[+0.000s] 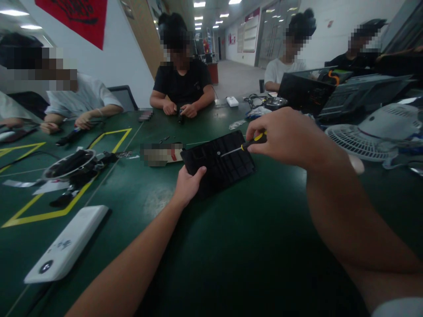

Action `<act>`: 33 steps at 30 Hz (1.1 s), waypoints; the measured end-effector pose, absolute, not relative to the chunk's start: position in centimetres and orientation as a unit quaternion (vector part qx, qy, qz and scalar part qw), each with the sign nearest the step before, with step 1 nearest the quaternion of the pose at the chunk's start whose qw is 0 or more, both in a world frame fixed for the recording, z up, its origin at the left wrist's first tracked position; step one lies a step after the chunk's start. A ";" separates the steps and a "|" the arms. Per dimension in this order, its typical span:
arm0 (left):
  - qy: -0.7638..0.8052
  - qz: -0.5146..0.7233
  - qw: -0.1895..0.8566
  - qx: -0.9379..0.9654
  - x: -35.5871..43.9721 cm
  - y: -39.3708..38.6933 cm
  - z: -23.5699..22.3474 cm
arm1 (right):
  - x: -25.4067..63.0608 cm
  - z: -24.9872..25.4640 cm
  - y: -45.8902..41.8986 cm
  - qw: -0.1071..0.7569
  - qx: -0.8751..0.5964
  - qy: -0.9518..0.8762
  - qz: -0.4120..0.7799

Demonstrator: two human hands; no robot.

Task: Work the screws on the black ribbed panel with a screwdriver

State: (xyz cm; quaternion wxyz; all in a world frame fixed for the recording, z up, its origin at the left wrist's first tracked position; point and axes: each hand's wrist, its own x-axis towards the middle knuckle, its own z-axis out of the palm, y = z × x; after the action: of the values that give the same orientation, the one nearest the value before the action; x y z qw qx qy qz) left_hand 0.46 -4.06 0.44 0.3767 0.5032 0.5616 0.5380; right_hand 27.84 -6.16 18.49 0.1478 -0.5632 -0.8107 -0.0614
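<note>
- Fingers of the right hand (286,137) are clamped on the handle of the screwdriver (254,141), whose shaft slants low and leftward over the panel (228,174).
- The left hand (189,182) grips the panel by its left edge, thumb on the face; its other fingers are hidden.
- The panel is between the two hands, over the green table (251,246); I cannot tell whether it rests there.
- The tip is right by a pale round spot (218,153), perhaps a screw head; contact is too small to judge.
- If it is a screw, the shaft looks too slanted for a good bite: stand it square to the face and centre the tip before turning.
- Press straight along the shaft, with the panel firmly backed.
- The left thumb would be safer nearer the edge, out of a slip's way.
</note>
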 end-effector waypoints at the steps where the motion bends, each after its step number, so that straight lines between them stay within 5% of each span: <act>1: 0.560 0.538 0.379 0.504 0.5 -4.0 0.4 | 27.8 18.5 -6.1 0.148 -0.566 -0.808 -0.068; 33: 0.578 0.536 0.371 0.491 0.3 -4.0 0.8 | 27.7 17.7 -5.1 0.194 -0.551 -0.809 -0.070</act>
State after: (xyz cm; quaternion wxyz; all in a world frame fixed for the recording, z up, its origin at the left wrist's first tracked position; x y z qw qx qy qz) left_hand 0.26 -3.98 0.77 0.3709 0.4911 0.5780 0.5358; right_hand 27.72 -5.14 17.69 0.1935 -0.5510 -0.8087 -0.0702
